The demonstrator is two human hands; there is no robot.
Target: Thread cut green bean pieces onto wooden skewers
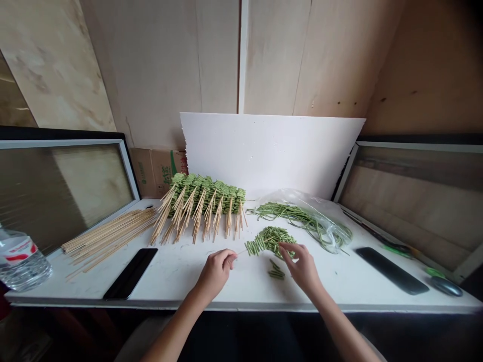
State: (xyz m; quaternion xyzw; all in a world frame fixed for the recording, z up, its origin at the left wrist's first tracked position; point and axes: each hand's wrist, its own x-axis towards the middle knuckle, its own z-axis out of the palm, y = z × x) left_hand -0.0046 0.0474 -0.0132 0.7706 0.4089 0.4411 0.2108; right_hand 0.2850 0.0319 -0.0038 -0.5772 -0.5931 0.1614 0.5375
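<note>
My left hand (216, 270) is closed in a pinch on a thin bamboo skewer (252, 247) with a row of short green bean pieces threaded on its far end. My right hand (300, 264) reaches into the pile of cut green bean pieces (274, 237), its fingers curled over them; I cannot make out whether it holds one. A few loose bean pieces (276, 272) lie between the hands. A stack of finished bean skewers (202, 202) lies behind, and bare bamboo skewers (107, 235) lie to the left.
A clear plastic bag with long uncut green beans (305, 217) sits at the right. A black phone (130, 273) lies front left, a black flat object (391, 270) front right. A water bottle (20, 259) stands at the left edge. A white foam board (269, 151) leans behind.
</note>
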